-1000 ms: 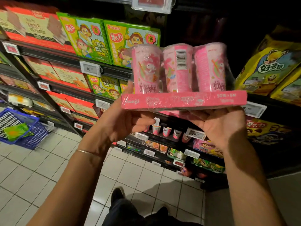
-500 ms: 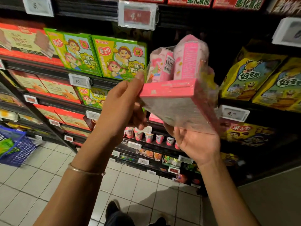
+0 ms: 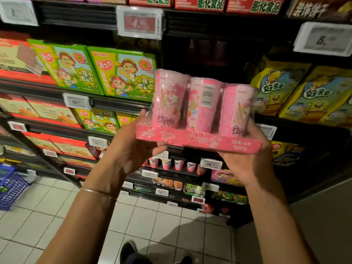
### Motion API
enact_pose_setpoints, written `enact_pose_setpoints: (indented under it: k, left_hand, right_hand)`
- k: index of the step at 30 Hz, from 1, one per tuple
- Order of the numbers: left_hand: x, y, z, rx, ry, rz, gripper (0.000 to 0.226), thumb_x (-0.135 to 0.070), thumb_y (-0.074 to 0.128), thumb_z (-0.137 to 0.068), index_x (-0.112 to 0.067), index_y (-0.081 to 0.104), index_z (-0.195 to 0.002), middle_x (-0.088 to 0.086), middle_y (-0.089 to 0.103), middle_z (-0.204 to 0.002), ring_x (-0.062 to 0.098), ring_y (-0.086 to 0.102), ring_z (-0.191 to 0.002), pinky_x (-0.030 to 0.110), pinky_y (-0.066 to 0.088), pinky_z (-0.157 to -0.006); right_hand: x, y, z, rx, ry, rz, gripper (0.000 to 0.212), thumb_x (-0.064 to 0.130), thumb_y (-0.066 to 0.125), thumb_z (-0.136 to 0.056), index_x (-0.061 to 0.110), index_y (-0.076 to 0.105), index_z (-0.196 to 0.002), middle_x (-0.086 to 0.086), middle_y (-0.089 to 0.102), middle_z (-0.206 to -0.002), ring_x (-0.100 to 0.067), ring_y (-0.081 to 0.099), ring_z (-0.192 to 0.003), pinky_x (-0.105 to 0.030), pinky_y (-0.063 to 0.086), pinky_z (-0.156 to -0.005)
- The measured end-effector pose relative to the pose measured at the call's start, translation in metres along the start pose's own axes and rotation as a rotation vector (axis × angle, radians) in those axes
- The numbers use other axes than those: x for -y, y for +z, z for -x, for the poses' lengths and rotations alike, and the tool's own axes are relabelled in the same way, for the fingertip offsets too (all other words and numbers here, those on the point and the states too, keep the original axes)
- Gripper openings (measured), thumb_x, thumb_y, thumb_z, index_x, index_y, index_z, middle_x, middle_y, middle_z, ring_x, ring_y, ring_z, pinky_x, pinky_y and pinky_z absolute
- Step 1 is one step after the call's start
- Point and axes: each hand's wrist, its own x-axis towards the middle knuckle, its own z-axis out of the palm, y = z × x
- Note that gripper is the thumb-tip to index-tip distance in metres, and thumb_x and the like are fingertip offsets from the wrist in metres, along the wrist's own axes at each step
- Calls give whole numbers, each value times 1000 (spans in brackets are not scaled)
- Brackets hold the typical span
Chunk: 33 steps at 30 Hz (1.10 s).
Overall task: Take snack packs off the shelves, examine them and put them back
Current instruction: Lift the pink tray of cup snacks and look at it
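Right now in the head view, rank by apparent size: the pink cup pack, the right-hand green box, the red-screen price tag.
1. pink cup pack, inflated by being nearest the camera.
2. right-hand green box.
3. red-screen price tag.

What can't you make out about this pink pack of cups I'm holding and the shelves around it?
Head view:
- Pink shrink-wrapped cup pack: whatever sits behind its front three cups.
- Right hand: finger ends hidden under the pack.
- Red shelf price tag: digits blurred.
- Blue mesh basket: cut off by the left edge.
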Motion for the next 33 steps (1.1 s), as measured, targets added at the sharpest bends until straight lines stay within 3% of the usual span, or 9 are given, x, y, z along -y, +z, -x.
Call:
enact_pose_setpoints:
  k: [4,7,9,14,18,21,24,28,33]
  left_hand:
    - [6,-5,-10,25,-56,113,33,-44,62,-98,-18,78,-111,7,79,-111,21,77,-96,35,65,-72]
    - [4,-5,-15,116,-84,221,42,-52,65,-88,-15,85,-91,4,79,-98,17,77,-84,32,64,-63]
    - [3,-1,-19,109,-63,213,29,-36,65,-94,-17,83,-84,1,77,-89,13,75,-75,29,62,-57]
    - [7,6,-24,71,11,211,18,-17,57,-95,-13,74,-89,6,74,-90,16,73,-78,29,64,-62]
    - [3,11,-26,135,87,229,24,-19,58,-92,-14,81,-88,8,78,-96,18,77,-84,30,63,-63]
    - [-4,19,-34,106,85,201,22,-26,65,-92,-14,84,-92,12,79,-104,23,78,-94,31,63,-69]
    - [-5,28,-45,67,120,136,27,-39,70,-92,-17,85,-91,9,79,-99,20,78,-92,31,63,-72]
    - [5,31,-58,-96,275,-274,42,-60,55,-101,-26,77,-92,-5,75,-79,8,70,-72,26,52,-62]
    - [12,22,-62,-68,387,-339,50,-71,50,-98,-29,78,-107,-2,81,-97,9,75,-85,24,60,-65]
  right_hand:
    - [11,1,0,-13,-67,186,59,41,46,-102,9,46,-151,-25,55,-146,-43,54,-135,-57,47,-107]
    - [10,5,-2,-51,-121,200,68,37,63,-92,7,44,-150,-26,57,-143,-39,57,-133,-49,50,-100]
    - [10,10,-4,-109,-121,191,68,37,62,-92,1,45,-148,-29,56,-144,-42,58,-130,-50,48,-98]
    - [18,17,-8,-123,-120,188,35,39,59,-93,18,81,-110,-14,74,-122,-25,73,-109,-33,60,-81]
    - [20,16,-12,-221,-219,262,33,37,62,-91,14,79,-108,-13,77,-111,-24,75,-98,-32,60,-75]
    - [23,17,-24,-433,-225,313,33,29,62,-100,3,68,-120,-14,74,-103,-24,71,-84,-33,54,-68]
    - [27,17,-34,-544,-166,251,27,40,65,-99,16,70,-111,-3,78,-98,-20,74,-88,-32,55,-62]
    - [25,14,-36,-504,-198,205,18,35,63,-101,21,71,-107,1,80,-102,-16,77,-97,-40,62,-74]
    - [23,1,-32,-422,-258,401,15,24,64,-101,14,72,-108,2,81,-99,-14,76,-99,-29,61,-76]
